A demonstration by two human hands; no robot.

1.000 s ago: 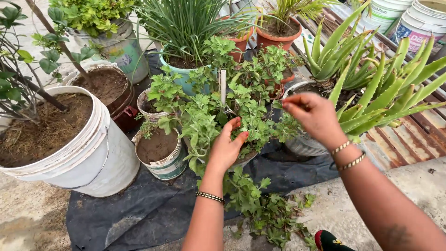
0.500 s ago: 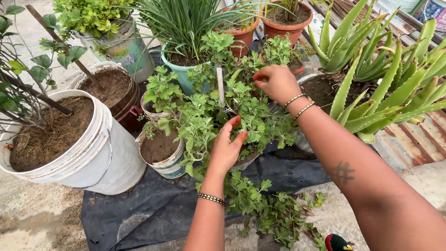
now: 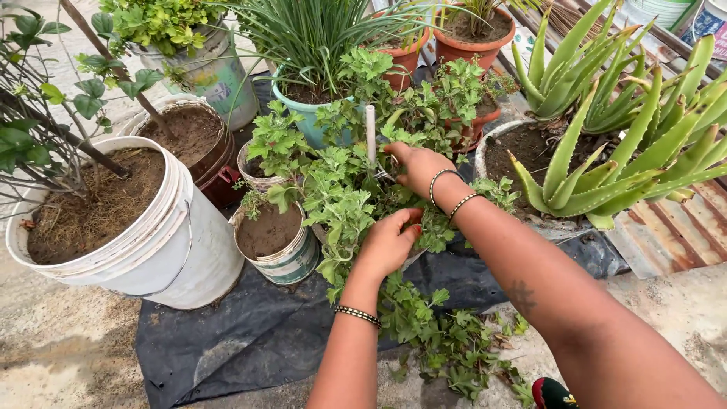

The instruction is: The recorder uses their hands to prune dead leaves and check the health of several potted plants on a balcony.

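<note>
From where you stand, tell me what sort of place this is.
Most likely an outdoor home container garden on a rough concrete floor. Soil-filled buckets such as the large white bucket, a spiky aloe plant and terracotta pots crowd together, and both hands, left hand and right hand, work in a leafy potted herb.

Leafy green potted herb [image 3: 341, 201] – bushy, upright (white stake behind) – beside small soil-filled pot [image 3: 274, 244].

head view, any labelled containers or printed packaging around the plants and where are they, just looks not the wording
Printed pail: back left, behind the brown soil tub; round, pale green and white with a worn printed patch.
Striped tin: front centre on the dark sheet, left of the left hand; small, round, white with green bands.
Paint buckets: top right corner, behind the aloe; white, with blue and red print, mostly cut off.
No signs or screens.
</note>
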